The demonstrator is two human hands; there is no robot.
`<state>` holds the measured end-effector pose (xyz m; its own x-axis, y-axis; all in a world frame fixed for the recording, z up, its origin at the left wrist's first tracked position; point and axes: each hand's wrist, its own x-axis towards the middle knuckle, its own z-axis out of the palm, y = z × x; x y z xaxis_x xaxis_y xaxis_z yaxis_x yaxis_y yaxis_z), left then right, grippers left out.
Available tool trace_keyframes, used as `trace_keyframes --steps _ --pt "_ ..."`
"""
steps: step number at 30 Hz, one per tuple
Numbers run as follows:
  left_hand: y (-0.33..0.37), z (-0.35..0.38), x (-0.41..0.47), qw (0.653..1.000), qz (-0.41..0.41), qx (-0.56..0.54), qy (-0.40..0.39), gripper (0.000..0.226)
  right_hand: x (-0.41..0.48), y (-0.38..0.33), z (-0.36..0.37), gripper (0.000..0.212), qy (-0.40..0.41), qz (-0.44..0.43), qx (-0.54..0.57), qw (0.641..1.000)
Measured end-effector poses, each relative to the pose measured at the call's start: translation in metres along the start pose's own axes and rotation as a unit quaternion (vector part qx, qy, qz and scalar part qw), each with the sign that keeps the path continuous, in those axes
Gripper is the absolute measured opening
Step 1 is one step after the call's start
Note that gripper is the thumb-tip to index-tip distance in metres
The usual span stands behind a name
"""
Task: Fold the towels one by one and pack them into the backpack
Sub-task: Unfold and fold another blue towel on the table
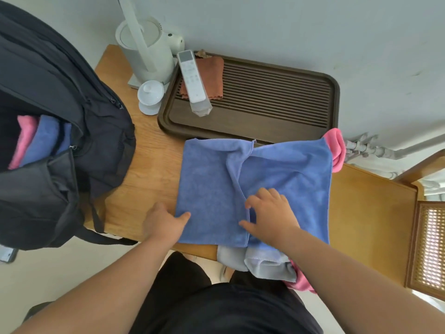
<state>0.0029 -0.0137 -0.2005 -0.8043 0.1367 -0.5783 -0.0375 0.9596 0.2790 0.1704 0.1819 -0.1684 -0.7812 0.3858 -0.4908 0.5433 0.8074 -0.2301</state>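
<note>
Presently on hand, by size:

Backpack (60,141): black, far left on the table (149,169), mouth open, pink and blue towels already packed inside.

Blue towel (289,174): spread directly ahead of both hands, long axis running left to right, with its left part lapped over the middle in a rumpled flap.

Spare towels: grey (265,266) and pink (334,150), lying under the blue one.

Right hand (269,215): fingers spread, pressing on the flap's edge.

Left hand (163,222): thumb atop the towel's left edge, fingers hidden beneath, apparently pinching it. It is the hand nearer the backpack, so the packing probably falls to it.
</note>
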Motion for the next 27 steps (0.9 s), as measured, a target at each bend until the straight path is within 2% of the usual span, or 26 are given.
trace_keyframes --steps 5,7,10,12,15,18,21,23,27 --pt "-0.005 0.016 -0.008 0.999 -0.017 -0.037 -0.033 0.038 -0.033 0.029 0.023 0.06 -0.01 -0.059 -0.082 0.995" --pt "-0.002 0.019 -0.011 0.998 -0.018 -0.052 -0.032 0.028 -0.036 0.032 0.026 0.049 0.001 -0.063 -0.12 0.991" --pt "0.001 0.02 -0.014 0.988 -0.027 -0.144 -0.039 0.004 -0.039 0.028 0.027 0.038 0.054 -0.058 -0.156 0.985" --pt "0.003 0.02 -0.017 0.977 -0.027 -0.203 -0.052 0.01 -0.042 0.028 0.03 0.038 0.1 -0.065 -0.159 0.98" --pt "0.0 0.019 -0.018 0.963 -0.045 -0.253 -0.086 0.012 -0.049 0.03 0.031 0.041 0.119 -0.019 -0.143 0.982" --pt "-0.005 0.022 -0.016 0.958 -0.048 -0.242 -0.149 0.016 -0.063 0.039 0.03 0.04 0.11 0.065 -0.14 0.982" --pt "-0.006 0.022 -0.013 0.952 -0.034 -0.257 -0.165 0.011 -0.083 0.043 0.021 0.02 0.107 0.141 -0.104 0.979" --pt "-0.008 0.015 -0.011 0.95 -0.015 -0.265 -0.163 0.006 -0.091 0.036 0.015 0.016 0.123 0.151 -0.073 0.978" --pt "-0.022 -0.015 -0.002 0.946 0.028 -0.283 -0.157 0.005 -0.094 0.006 0.011 0.033 0.205 0.127 -0.103 0.965"
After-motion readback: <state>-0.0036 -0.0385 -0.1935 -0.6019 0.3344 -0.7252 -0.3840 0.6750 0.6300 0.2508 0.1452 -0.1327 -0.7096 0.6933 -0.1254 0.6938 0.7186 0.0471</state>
